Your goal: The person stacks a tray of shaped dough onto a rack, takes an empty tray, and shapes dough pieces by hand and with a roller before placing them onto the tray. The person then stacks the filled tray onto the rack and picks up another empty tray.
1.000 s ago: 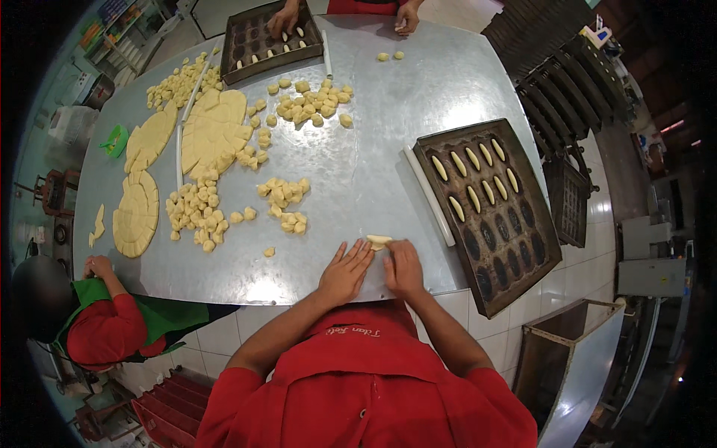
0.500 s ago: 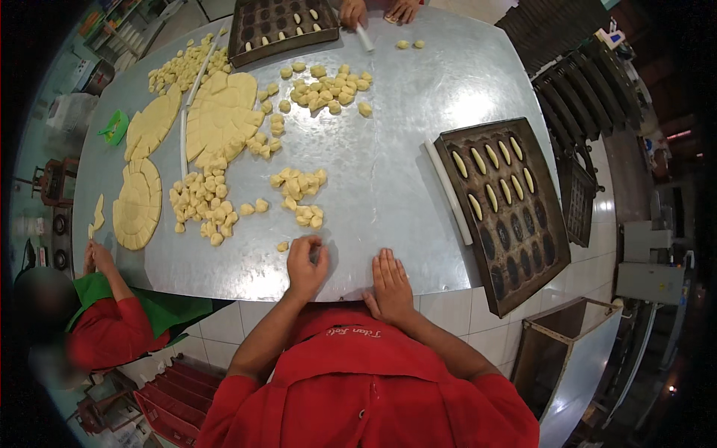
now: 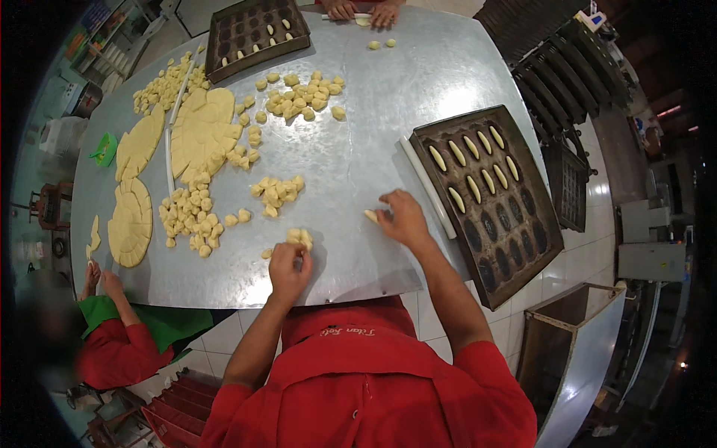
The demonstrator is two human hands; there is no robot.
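My left hand (image 3: 290, 270) is closed with its fingers curled in, just in front of a small clump of yellow dough pieces (image 3: 299, 237). What it holds, if anything, is hidden. Farther right, my right hand (image 3: 403, 218) reaches over the metal table. Its thumb and fingers are apart, and a small pale dough piece (image 3: 371, 216) lies at the thumb tip. Beside that hand is a white rolling pin (image 3: 427, 187), along the left edge of a dark baking tray (image 3: 549, 243). Several slim dough rolls (image 3: 488, 182) fill the tray's far hollows; its nearer hollows are bare.
Cut dough rounds (image 3: 130, 224) and heaps of dough balls (image 3: 193, 216) cover the table's left side. Across the table, a co-worker's hands (image 3: 385, 13) handle dough near a second tray (image 3: 258, 33). Another person (image 3: 123, 336) works at the left. A metal cart (image 3: 571, 351) stands right.
My right hand has lifted from the near edge and moved forward and right, a dough piece now at its thumb. My left hand has shifted slightly left. The whole view has turned slightly.
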